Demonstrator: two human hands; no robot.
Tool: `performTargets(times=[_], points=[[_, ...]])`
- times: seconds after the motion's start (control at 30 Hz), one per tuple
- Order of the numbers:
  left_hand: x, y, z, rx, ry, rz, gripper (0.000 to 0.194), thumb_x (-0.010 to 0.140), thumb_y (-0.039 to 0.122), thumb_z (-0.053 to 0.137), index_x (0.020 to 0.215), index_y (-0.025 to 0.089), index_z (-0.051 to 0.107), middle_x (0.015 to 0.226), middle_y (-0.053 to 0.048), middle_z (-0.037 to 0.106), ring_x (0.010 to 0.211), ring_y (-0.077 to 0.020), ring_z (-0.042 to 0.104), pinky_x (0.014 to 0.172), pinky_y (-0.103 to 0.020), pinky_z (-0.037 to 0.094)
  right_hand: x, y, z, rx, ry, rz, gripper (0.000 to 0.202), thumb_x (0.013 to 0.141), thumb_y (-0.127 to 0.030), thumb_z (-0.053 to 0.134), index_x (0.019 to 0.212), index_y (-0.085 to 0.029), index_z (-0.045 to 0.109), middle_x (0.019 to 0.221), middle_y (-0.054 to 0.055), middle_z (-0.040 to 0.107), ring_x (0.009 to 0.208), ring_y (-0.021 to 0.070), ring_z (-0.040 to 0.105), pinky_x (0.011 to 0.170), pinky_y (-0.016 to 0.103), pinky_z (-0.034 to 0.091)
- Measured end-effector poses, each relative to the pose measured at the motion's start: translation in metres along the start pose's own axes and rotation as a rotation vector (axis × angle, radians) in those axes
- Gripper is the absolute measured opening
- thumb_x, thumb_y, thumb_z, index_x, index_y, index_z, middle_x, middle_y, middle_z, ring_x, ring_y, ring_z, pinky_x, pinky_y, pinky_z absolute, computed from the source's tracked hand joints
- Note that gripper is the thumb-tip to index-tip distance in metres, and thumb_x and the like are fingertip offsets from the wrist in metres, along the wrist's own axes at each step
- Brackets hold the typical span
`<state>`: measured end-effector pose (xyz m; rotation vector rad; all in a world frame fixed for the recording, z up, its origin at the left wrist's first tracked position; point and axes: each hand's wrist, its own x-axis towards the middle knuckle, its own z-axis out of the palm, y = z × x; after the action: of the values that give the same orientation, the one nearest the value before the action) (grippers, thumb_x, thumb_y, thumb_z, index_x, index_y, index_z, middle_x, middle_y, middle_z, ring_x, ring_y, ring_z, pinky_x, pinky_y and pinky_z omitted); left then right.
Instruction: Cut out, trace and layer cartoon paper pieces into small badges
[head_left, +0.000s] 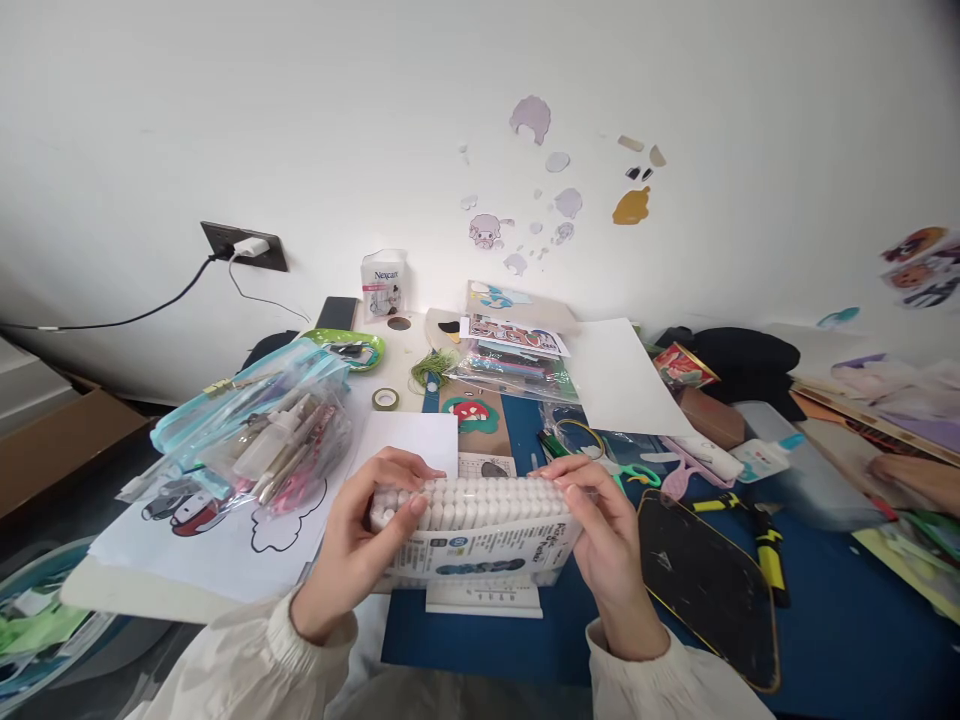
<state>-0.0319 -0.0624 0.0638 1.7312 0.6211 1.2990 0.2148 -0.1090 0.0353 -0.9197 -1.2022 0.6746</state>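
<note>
Both of my hands hold a clear-fronted box of acrylic markers over the near edge of the desk. Tight rows of white marker ends show along its top, and its printed side faces me. My left hand grips the left end, thumb on the top edge. At the right end, my right hand has its thumb and fingers closed on the top corner. Below the box, a white flat piece with small print shows in part. Behind it lie a white paper sheet and a brown card with a red and green figure.
At left, plastic bags of pens lie on drawn paper sheets. To the right are a black tablet-like board, yellow-black pliers, green scissors and a glue bottle. A tape roll sits behind my left hand.
</note>
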Motion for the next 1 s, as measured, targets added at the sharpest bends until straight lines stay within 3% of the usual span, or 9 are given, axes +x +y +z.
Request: performTargets(times=[0.17,0.3,0.43,0.6,0.83,1.0], points=[[-0.001,0.001,-0.002,-0.121,-0.044,-0.036,0.010,0.093,0.017,0.056,0.085,0.023,0.056,0.101,-0.001,0.063,0.102,-0.0213,0.066,0.087,-0.035,0.050,0.004,-0.008,-0.009,0.005,-0.078,0.076,0.011,0.091,-0.029,0.062,0.082,-0.026,0.069,0.093,0.002,0.065,0.094,0.0218,0.067,0.085,0.037,0.052],[0.001,0.004,-0.004,-0.169,-0.012,-0.071,0.010,0.091,0.018,0.060,0.082,0.023,0.059,0.097,-0.001,0.066,0.103,-0.0236,0.068,0.088,-0.037,0.054,0.013,-0.014,-0.020,-0.024,-0.149,0.167,0.007,0.085,-0.029,0.071,0.078,-0.026,0.072,0.090,0.004,0.070,0.092,0.0232,0.070,0.079,0.036,0.056],[0.003,0.009,-0.012,-0.097,-0.014,-0.199,0.009,0.084,0.023,0.071,0.076,0.022,0.066,0.094,-0.005,0.074,0.101,-0.0292,0.071,0.086,-0.041,0.058,0.022,-0.017,-0.028,-0.055,-0.204,0.219,0.004,0.074,-0.026,0.080,0.074,-0.026,0.076,0.085,0.005,0.075,0.086,0.0239,0.073,0.071,0.035,0.060],[0.005,0.009,-0.018,-0.002,0.005,-0.231,0.008,0.078,0.028,0.077,0.074,0.022,0.073,0.093,-0.008,0.078,0.095,-0.0308,0.074,0.079,-0.042,0.062,0.026,-0.019,-0.029,-0.068,-0.200,0.243,0.005,0.074,-0.028,0.081,0.072,-0.025,0.077,0.082,0.005,0.076,0.081,0.0237,0.074,0.070,0.036,0.061],[0.001,0.004,-0.015,-0.013,0.041,-0.164,0.003,0.080,0.024,0.075,0.079,0.023,0.073,0.092,-0.006,0.078,0.094,-0.0277,0.074,0.077,-0.037,0.063,0.015,-0.012,-0.020,-0.058,-0.116,0.135,0.005,0.076,-0.024,0.079,0.078,-0.029,0.077,0.085,0.003,0.075,0.083,0.0222,0.073,0.072,0.036,0.060],[-0.004,-0.005,-0.007,-0.031,0.096,0.034,0.006,0.086,0.019,0.068,0.081,0.022,0.068,0.091,-0.004,0.077,0.091,-0.0240,0.074,0.080,-0.037,0.062,0.003,-0.006,-0.015,-0.032,-0.079,0.032,0.005,0.081,-0.029,0.074,0.082,-0.032,0.077,0.088,0.002,0.073,0.086,0.0227,0.072,0.078,0.041,0.060]])
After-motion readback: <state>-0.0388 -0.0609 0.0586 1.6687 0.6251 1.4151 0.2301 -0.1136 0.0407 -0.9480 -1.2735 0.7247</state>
